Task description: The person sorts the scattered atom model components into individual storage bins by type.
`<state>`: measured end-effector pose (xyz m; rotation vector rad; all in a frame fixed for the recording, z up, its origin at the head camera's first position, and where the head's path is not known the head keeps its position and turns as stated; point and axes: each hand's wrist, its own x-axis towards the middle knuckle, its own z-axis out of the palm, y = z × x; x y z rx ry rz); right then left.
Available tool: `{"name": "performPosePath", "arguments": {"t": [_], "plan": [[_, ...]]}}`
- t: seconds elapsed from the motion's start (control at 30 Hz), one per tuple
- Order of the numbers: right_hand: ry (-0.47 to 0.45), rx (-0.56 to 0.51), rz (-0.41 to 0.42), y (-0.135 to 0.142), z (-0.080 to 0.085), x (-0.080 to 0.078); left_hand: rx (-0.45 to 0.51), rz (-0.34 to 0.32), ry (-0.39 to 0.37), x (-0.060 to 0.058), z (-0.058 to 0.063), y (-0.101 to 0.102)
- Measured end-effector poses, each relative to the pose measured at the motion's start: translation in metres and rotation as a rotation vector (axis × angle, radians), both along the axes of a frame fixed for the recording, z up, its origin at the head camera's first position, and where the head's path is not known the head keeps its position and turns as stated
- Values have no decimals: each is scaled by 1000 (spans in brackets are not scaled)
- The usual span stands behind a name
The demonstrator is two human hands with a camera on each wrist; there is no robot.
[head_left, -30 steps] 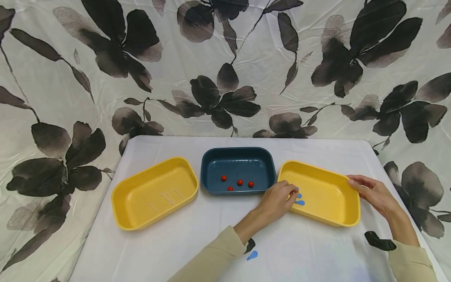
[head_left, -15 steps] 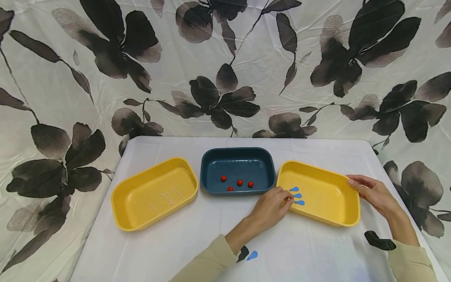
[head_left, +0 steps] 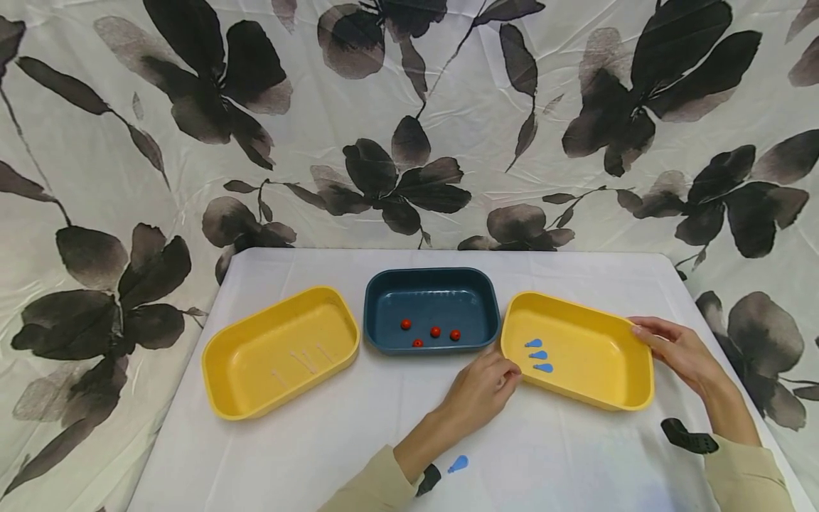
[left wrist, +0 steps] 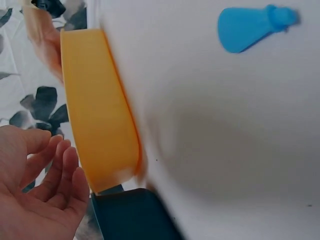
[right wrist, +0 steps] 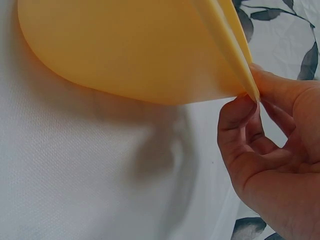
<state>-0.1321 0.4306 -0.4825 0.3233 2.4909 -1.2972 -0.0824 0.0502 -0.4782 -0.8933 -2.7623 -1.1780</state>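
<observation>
At the near left corner of the right-hand yellow tray (head_left: 614,355), my left hand (head_left: 483,384) hovers with loosely curled fingers and nothing between them. In the left wrist view that hand (left wrist: 45,180) appears beside the tray's outer wall (left wrist: 97,110). My right hand (head_left: 681,355) pinches the tray's right rim, thumb on one side and fingers on the other, as the right wrist view shows (right wrist: 272,135). Three small blue bulb-shaped pieces (head_left: 539,355) lie in a column inside this tray, at its left end. Another blue bulb-shaped piece (head_left: 458,464) lies on the table near my left wrist.
A dark blue tray (head_left: 431,281) with several red beads (head_left: 436,332) stands at the middle back. Left of it is another yellow tray (head_left: 237,355) holding several thin pale sticks (head_left: 303,360). A floral cloth (head_left: 397,92) hangs behind the white table (head_left: 307,462).
My left hand has drawn back left and toward me, out of the right-hand yellow tray, uncovering the three blue pieces. My right hand stays on the rim.
</observation>
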Motion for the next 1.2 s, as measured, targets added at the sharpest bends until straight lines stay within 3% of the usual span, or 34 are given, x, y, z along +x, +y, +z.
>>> {"name": "performPosePath", "arguments": {"t": [0.43, 0.77, 1.2], "plan": [[-6, 0, -1, 1, 0, -2, -22, 37, -35, 16, -4, -24], [-8, -18, -10, 2, -2, -2, -32, 55, -122, 27, -9, -40], [-5, -18, -9, 1, -1, -1, 8, 32, -173, 46, -28, -56]]}}
